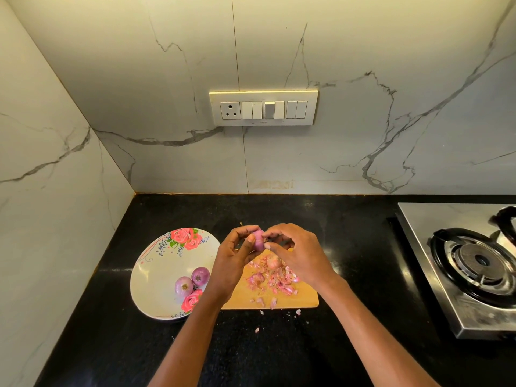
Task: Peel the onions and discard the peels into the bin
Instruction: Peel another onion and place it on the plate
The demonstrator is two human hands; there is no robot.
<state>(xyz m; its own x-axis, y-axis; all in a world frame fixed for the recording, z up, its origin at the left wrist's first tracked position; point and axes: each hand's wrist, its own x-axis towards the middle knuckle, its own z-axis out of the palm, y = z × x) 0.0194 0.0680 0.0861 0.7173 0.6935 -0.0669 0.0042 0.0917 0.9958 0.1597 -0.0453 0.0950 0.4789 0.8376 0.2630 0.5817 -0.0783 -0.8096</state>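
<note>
A: What are the hands doing over the counter?

B: Both are working on one small red onion (pixel 258 239), held in the air above the far edge of the wooden cutting board (pixel 304 298). The left hand (pixel 233 261) is gripping it, fingers curled over the top and thumb pressing up on its near side. The right hand (pixel 296 251) is pinching at the onion's right end with thumb and fingertips; whether a strip of skin is sitting between them is too small to tell.

A: And where are the other onions lying?

B: One more, pale and partly skinned by the look of it, is sitting on the board (pixel 274 262), just below the hands and touching the heap of pink peels (pixel 275 280). Two peeled onions are resting side by side on the near part of a white plate with rose prints (pixel 156 275): a lighter one (pixel 183 286) to the left and a darker purple one (pixel 200 275) just beside it.

A: Are the peels staying on the board?

B: Mostly. They are lying piled in its middle, with a few scraps (pixel 279 319) scattered on the black countertop (pixel 111 344) near its front edge.

A: What is sitting around all that?

B: The plate is touching the board's left side. A steel gas stove (pixel 474 275) is standing well apart at the right, and a switchboard (pixel 264 108) is hanging on the marble-patterned wall behind.
</note>
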